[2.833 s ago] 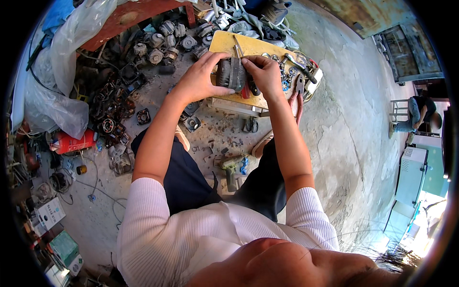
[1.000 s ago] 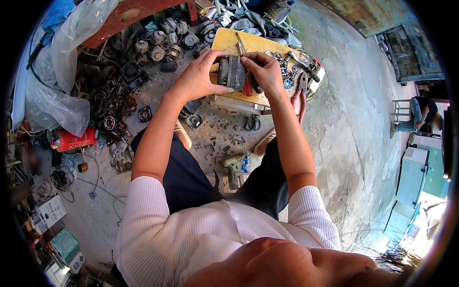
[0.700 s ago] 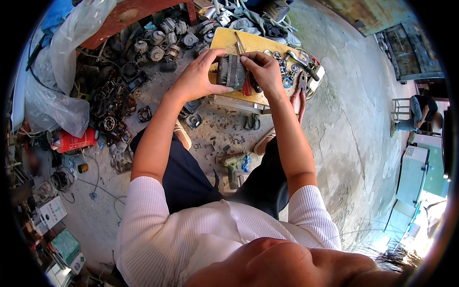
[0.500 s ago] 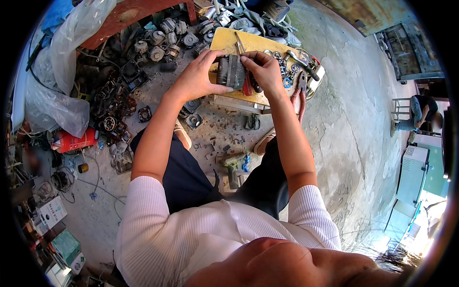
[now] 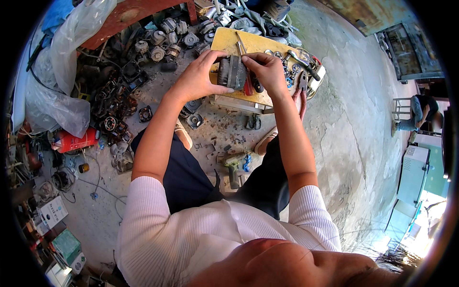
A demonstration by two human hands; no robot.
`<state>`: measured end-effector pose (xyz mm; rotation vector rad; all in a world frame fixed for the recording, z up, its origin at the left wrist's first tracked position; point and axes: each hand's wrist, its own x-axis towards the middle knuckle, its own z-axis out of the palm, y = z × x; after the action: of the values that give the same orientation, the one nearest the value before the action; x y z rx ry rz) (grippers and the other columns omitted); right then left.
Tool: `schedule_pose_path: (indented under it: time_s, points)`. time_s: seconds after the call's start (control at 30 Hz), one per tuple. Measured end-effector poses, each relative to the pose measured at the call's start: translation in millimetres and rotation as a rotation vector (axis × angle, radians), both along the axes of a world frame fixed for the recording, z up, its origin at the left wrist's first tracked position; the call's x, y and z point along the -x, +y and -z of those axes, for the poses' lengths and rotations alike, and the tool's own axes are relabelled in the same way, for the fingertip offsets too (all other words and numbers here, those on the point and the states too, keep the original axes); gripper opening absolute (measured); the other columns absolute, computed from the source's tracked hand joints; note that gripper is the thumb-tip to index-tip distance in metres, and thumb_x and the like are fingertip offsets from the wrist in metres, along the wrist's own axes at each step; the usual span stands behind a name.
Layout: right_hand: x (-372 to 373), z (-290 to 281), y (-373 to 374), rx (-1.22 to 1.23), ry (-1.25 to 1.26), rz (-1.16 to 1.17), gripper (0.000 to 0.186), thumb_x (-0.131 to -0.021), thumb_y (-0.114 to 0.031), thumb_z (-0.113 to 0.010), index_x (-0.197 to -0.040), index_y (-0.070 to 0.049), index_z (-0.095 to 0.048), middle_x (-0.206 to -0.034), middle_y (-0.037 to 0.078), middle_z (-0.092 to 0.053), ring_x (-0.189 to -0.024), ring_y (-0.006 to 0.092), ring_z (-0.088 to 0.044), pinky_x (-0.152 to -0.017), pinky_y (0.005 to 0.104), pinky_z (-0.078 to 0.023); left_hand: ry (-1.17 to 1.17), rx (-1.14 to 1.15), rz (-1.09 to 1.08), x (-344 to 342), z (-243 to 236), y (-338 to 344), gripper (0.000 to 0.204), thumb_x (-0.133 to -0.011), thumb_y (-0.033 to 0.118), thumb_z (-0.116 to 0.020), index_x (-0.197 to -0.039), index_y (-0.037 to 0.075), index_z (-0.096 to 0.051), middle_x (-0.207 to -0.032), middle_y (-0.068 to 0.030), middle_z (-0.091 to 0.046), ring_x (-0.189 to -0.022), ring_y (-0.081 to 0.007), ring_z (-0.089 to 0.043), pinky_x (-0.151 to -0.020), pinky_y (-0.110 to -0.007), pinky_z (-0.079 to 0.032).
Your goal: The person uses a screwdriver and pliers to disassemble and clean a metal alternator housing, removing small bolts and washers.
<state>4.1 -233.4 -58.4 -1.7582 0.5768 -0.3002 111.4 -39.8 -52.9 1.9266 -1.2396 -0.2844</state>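
A dark, worn cylindrical electric motor (image 5: pixel 233 74) lies on its side over the near left part of a small yellow-topped table (image 5: pixel 222 40). My left hand (image 5: pixel 203 76) is wrapped round its left end, thumb along the near side and fingers over the far side. Thumb and index finger of my right hand (image 5: pixel 267 71) pinch at the far right rim of the motor; whether a small part sits between them is hidden. Below that hand are a red-handled tool (image 5: pixel 248 86) and a black handle end (image 5: pixel 258 86). Behind the motor lies a thin screwdriver (image 5: pixel 241 42).
Bearings and small round parts (image 5: pixel 292 71), a black-handled tool (image 5: pixel 305 65) and red-handled pliers (image 5: pixel 302 88) lie on the table's right. A green power drill (image 5: pixel 233 170) rests between my feet. Old motors (image 5: pixel 158 40) are heaped left. A person (image 5: pixel 423 112) sits far right.
My right hand has shifted very slightly right at the motor's rim. The motor and my left hand stay almost in place.
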Motion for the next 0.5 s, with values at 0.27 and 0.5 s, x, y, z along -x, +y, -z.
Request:
schedule_pose_path:
  time_s: [0.27, 0.5]
  points:
    - [5, 4, -8, -0.068, -0.089, -0.027, 0.022, -0.086, -0.016, -0.076, -0.101, 0.0, -0.074, -0.077, 0.001, -0.069, -0.064, 0.006, -0.057, -0.058, 0.0232, -0.046, 0.003, 0.045, 0.052, 4, -2, -3, 0.083, -0.062, 0.021, -0.089, -0.136, 0.012, -0.051, -0.127, -0.0111, -0.056, -0.121, -0.03, -0.055, -0.103, -0.039, -0.045]
    - [10, 20, -41, 0.219, -0.075, -0.192, 0.026, -0.088, -0.028, -0.072, -0.101, -0.006, -0.074, -0.086, 0.007, -0.074, -0.072, 0.0148, -0.067, -0.072, 0.0308, -0.053, -0.139, 0.099, 0.074, -8, 11, -5, 0.074, -0.065, 0.021, -0.088, -0.132, 0.012, -0.057, -0.125, -0.01, -0.06, -0.119, -0.0276, -0.058, -0.1, -0.038, -0.046]
